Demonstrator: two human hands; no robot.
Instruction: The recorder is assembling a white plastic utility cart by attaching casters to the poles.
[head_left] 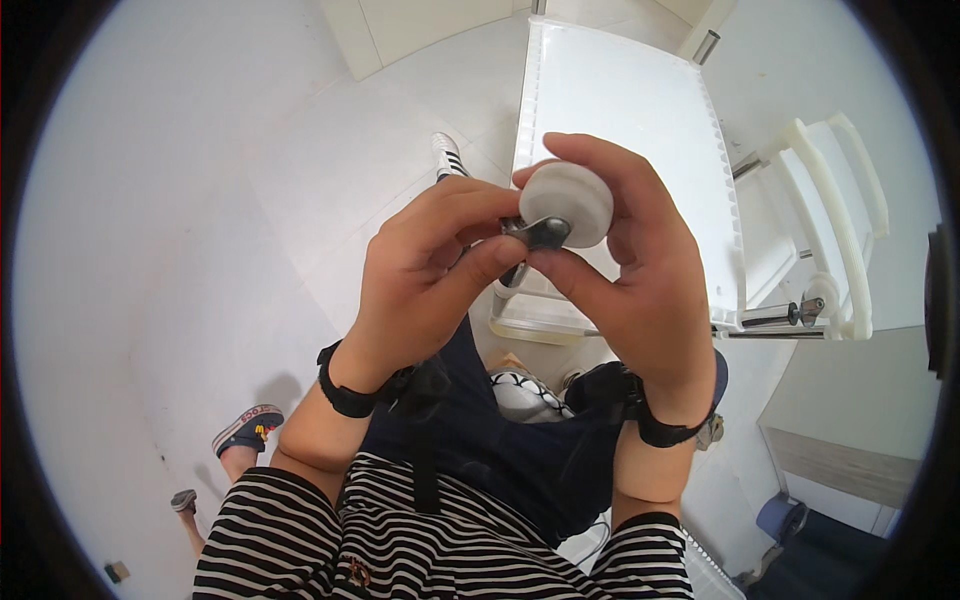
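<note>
In front of me, both hands hold a caster wheel (572, 196) with an off-white round tread and a dark shiny metal bracket. My left hand (425, 265) pinches the bracket end between thumb and fingers. Around the wheel's right side curl the fingers of my right hand (648, 255), its thumb pressed against the bracket from below. Part of the bracket is hidden by my fingers. Just beyond the hands lies a large white plastic shelf panel (620, 85) with a raised rim, seemingly part of a trolley.
A ribbed white plastic frame (830, 230) with metal tubes (775, 314) stands at the right. A striped sneaker (447, 155) is on the floor beyond my left hand. Another person's dark clog (250, 428) shows at the left. A dark blue seat (830, 555) is at the lower right.
</note>
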